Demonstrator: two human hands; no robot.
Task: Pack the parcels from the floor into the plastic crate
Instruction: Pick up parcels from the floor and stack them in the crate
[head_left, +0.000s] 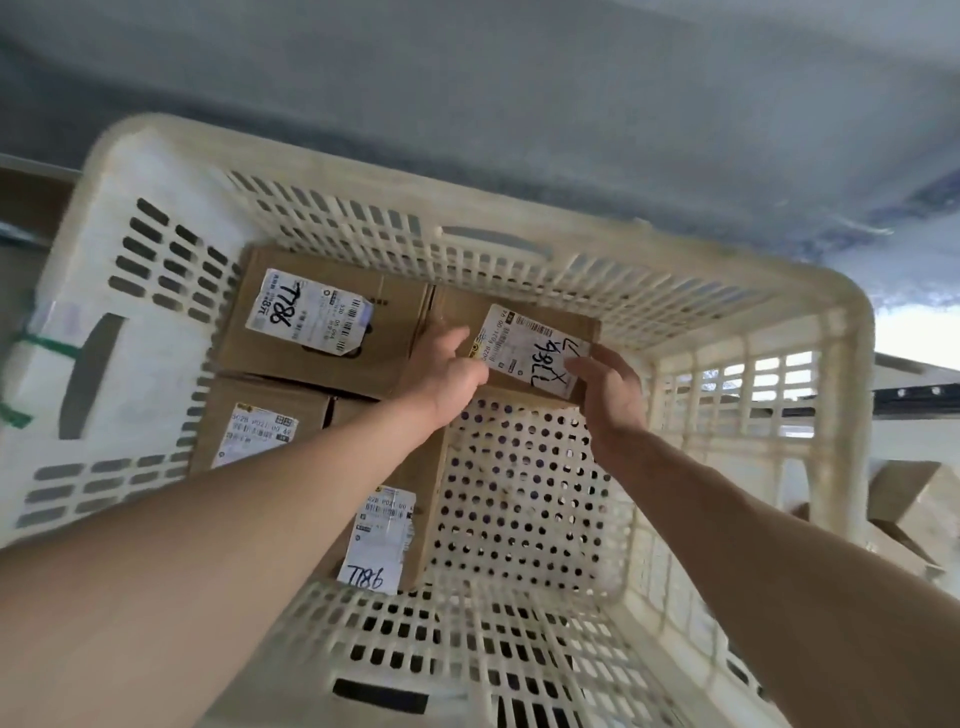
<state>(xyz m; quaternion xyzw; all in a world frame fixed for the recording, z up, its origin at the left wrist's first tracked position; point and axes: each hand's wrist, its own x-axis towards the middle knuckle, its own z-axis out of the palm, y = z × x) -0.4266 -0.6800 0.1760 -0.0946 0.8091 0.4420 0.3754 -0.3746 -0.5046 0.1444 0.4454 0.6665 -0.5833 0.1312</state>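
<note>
We look down into a cream crate (810, 364), its image blurred at the edges. At its far left lies a box (322, 332) with a label marked 7786. Nearer us, our left forearm covers part of a second box (260, 431) and much of a third (384, 525). Our left hand (441, 374) and right hand (610, 389) are apart, each gripping one side of a labelled parcel (524, 343) at the far wall, just beside the first box; whether it touches the perforated floor we cannot tell. Outside, far right, cardboard (904, 499) is cut off by the rim.
</note>
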